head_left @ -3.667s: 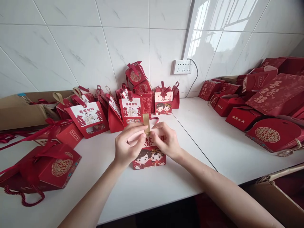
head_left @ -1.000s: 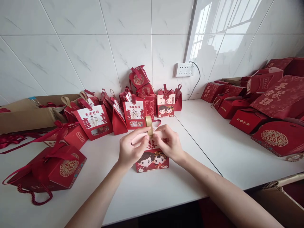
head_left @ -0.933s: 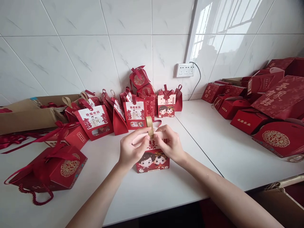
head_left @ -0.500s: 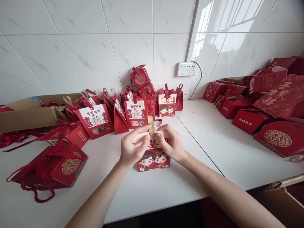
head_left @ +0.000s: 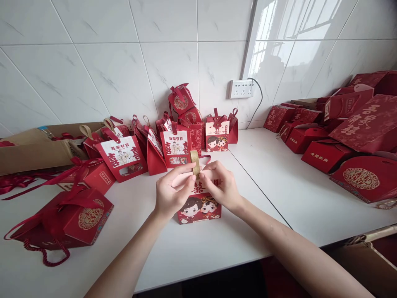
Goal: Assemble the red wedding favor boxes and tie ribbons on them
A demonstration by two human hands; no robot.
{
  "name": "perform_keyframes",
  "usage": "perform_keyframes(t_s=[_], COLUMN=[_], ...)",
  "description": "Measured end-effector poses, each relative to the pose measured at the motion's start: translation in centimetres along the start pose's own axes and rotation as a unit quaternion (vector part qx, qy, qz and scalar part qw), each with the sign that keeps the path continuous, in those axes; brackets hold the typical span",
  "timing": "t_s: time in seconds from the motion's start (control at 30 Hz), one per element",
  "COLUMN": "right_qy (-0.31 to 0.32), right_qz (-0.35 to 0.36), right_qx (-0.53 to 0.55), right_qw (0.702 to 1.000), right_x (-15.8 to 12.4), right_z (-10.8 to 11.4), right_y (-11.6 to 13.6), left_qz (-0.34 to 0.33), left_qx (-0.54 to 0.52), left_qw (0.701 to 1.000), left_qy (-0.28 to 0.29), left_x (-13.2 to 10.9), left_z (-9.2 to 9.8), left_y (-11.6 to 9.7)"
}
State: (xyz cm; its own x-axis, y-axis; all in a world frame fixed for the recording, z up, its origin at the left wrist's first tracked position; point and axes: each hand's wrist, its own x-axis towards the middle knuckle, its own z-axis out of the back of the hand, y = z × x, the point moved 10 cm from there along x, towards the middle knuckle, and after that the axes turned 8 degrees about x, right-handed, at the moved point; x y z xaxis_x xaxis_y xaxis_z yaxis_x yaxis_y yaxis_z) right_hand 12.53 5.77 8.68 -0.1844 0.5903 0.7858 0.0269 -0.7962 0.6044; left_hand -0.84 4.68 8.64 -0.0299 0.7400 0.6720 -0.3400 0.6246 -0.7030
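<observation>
Head camera, looking down at our two bare hands over a white worktop (head_left: 198, 252). A small red gift box (head_left: 200, 209), printed with a cartoon couple, stands upright near the front edge, straight ahead of us. Both hands meet at its top. Our left hand (head_left: 172, 194) and right hand (head_left: 221, 186) each pinch the base of a gold ribbon loop (head_left: 195, 162) between thumb and forefinger, from opposite sides. The loop stands straight up between them. We judge that the box rests on its base so that neither hand has to carry it, and that the two-sided pinch holds the top flaps closed around the loop.

Behind the box, a row of similar small boxes (head_left: 175, 145) leans against the tiled wall. A wider red box with ribbon handles (head_left: 83, 215) sits to the left. Larger red boxes (head_left: 325, 155) are piled to the right.
</observation>
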Motion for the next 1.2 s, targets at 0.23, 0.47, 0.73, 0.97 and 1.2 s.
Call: perform_keyframes(t_s=[0.23,0.47,0.73,0.97,1.2], right_qy=[0.007,0.012,0.009,0.012,0.015], right_qz=[-0.003,-0.002,-0.017,-0.013,-0.006], right_qx=[0.006,0.004,-0.001,0.002,0.021], right_qw=[1.000,1.000,1.000,1.000,1.000], right_x=[-0.09,-0.15,-0.11,-0.06,0.00], right_z=[-0.11,-0.14,-0.15,-0.16,-0.20], right_y=[-0.01,-0.02,-0.25,-0.09,0.00], left_qz=[-0.003,-0.006,0.008,0.022,0.017], left_qx=[0.000,0.008,0.018,0.021,0.004], left_qw=[1.000,1.000,1.000,1.000,1.000], left_qy=[0.002,0.011,0.006,0.000,0.005], left_x=[-0.06,-0.15,0.01,-0.02,0.02], left_z=[0.02,0.08,-0.02,0.08,0.01], left_y=[0.21,0.04,0.23,0.35,0.22])
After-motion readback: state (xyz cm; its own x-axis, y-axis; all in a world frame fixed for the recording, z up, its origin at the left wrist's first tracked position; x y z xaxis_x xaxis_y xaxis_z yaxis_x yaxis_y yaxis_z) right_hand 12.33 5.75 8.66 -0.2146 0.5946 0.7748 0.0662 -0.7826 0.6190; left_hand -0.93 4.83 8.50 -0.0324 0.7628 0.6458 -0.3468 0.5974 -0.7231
